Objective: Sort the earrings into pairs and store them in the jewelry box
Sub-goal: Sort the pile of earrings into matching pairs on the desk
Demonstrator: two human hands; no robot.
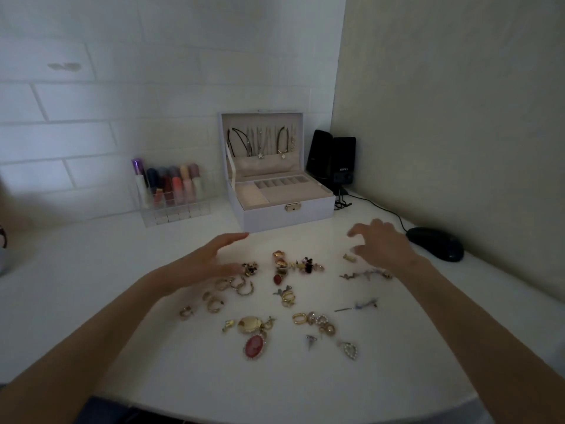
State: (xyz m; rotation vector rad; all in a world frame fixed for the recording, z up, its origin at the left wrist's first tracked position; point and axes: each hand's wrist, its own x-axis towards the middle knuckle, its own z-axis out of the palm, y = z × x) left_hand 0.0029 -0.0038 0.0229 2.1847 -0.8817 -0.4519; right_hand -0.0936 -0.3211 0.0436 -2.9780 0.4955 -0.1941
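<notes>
I've got two forearms on my feed, bare all the way back to the frame's edge. The left grip (211, 258) and right grip (382, 243) are bare as well, with slim fingers. The right one is motion-blurred, so I can't read its nails. Low left, below the surface (275, 387) rim, I see dark blue cloth (101, 408); I can't tell if it's clothing.
</notes>
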